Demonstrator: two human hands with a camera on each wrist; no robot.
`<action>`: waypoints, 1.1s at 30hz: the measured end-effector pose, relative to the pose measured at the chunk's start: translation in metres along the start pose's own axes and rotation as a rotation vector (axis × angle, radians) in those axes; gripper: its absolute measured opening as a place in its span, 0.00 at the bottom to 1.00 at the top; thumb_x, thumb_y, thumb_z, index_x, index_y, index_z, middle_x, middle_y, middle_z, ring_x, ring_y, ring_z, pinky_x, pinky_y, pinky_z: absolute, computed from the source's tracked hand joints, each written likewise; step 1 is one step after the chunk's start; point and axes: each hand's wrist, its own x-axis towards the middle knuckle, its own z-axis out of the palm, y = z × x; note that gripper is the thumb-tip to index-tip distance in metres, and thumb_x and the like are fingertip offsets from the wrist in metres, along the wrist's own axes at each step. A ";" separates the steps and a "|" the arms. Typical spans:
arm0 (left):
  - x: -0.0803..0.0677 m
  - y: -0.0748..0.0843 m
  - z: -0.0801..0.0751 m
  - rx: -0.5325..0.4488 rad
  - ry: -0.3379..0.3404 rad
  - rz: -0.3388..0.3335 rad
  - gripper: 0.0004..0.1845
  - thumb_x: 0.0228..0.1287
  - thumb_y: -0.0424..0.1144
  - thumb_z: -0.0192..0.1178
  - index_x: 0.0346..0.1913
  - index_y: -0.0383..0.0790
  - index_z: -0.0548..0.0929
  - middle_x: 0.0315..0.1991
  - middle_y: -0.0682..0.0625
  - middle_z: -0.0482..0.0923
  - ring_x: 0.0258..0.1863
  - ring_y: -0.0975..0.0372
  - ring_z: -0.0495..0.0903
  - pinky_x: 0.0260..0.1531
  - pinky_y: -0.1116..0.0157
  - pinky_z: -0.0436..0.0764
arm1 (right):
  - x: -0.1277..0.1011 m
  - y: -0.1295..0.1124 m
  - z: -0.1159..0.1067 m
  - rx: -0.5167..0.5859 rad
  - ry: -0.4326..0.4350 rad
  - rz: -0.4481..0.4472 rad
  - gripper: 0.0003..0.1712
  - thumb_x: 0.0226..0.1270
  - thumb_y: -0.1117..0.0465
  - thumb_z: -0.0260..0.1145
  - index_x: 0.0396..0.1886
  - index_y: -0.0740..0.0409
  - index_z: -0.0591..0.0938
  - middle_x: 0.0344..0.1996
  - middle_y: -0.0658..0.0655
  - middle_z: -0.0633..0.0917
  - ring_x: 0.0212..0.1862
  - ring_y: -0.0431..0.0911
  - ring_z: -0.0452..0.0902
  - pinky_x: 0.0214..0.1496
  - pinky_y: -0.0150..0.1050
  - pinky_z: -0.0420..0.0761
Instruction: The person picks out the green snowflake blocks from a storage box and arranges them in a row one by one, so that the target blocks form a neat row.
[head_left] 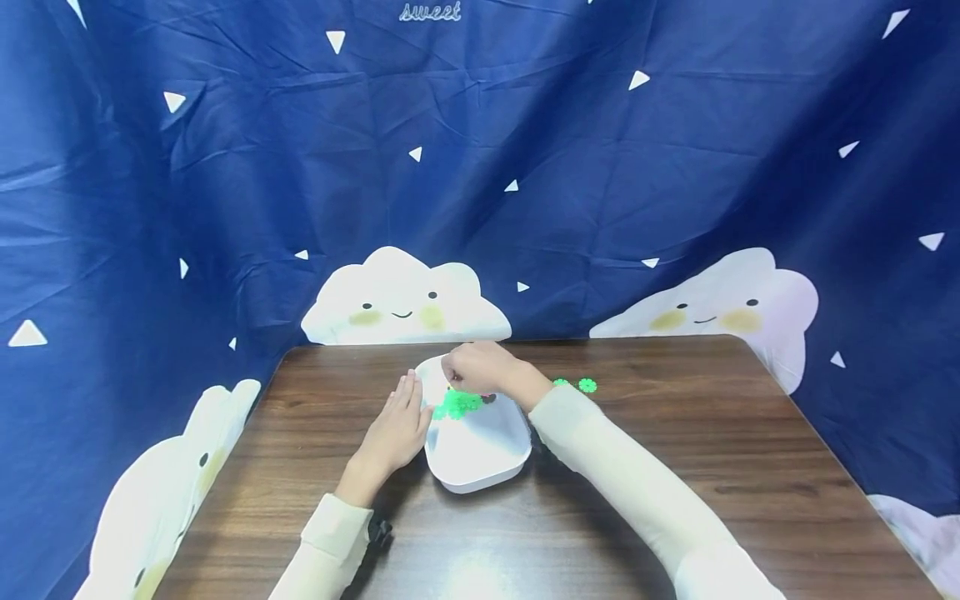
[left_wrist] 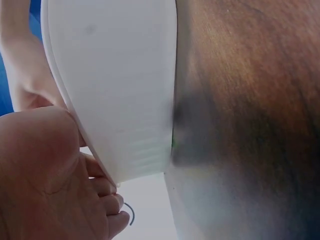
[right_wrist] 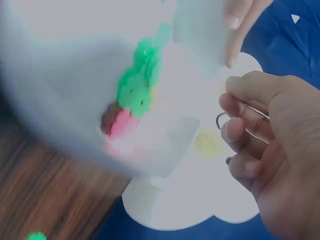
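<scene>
A white tray [head_left: 480,479] sits on the wooden table [head_left: 675,433], tipped up at its far end. Inside lie several green snowflake pieces [head_left: 457,404] [right_wrist: 137,85] and a pink piece [right_wrist: 120,125]. My left hand [head_left: 393,429] [left_wrist: 45,185] lies flat against the tray's left wall [left_wrist: 115,75], fingers straight, and its fingertips [right_wrist: 235,20] show at the rim. My right hand [head_left: 480,367] [right_wrist: 265,150] hovers over the tray's far end with fingers curled. Nothing shows between them, and the thumb is hidden.
Two loose green pieces [head_left: 587,385] lie on the table right of the tray, behind my right forearm; one [right_wrist: 36,236] shows in the right wrist view. A blue cloth with white clouds [head_left: 405,300] hangs close behind and beside the table.
</scene>
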 end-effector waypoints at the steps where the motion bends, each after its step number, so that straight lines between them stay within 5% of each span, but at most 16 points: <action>1: 0.000 0.000 0.000 0.001 0.000 0.004 0.34 0.79 0.49 0.38 0.76 0.27 0.50 0.79 0.36 0.40 0.79 0.48 0.42 0.77 0.48 0.52 | 0.003 -0.003 0.001 0.001 -0.018 0.005 0.05 0.68 0.56 0.63 0.31 0.43 0.82 0.27 0.41 0.82 0.27 0.35 0.74 0.30 0.29 0.74; 14: -0.001 0.002 -0.001 0.017 0.013 0.005 0.34 0.80 0.49 0.37 0.75 0.27 0.50 0.79 0.35 0.42 0.79 0.47 0.44 0.75 0.47 0.56 | 0.030 -0.015 0.018 0.063 -0.114 0.037 0.06 0.66 0.58 0.64 0.29 0.43 0.83 0.22 0.41 0.82 0.26 0.38 0.74 0.33 0.32 0.75; 26: -0.001 0.003 -0.001 0.017 0.015 0.007 0.34 0.80 0.49 0.37 0.75 0.26 0.50 0.78 0.35 0.42 0.79 0.47 0.44 0.75 0.47 0.55 | 0.032 -0.012 0.032 0.102 -0.183 0.071 0.06 0.67 0.59 0.63 0.34 0.46 0.86 0.24 0.44 0.84 0.28 0.38 0.75 0.38 0.31 0.77; 33: -0.001 0.003 0.001 0.029 0.019 0.006 0.34 0.79 0.49 0.38 0.75 0.26 0.51 0.78 0.35 0.45 0.79 0.47 0.45 0.75 0.47 0.56 | 0.034 -0.013 0.041 0.084 -0.176 0.066 0.10 0.66 0.57 0.66 0.46 0.47 0.86 0.39 0.44 0.88 0.38 0.38 0.79 0.51 0.34 0.81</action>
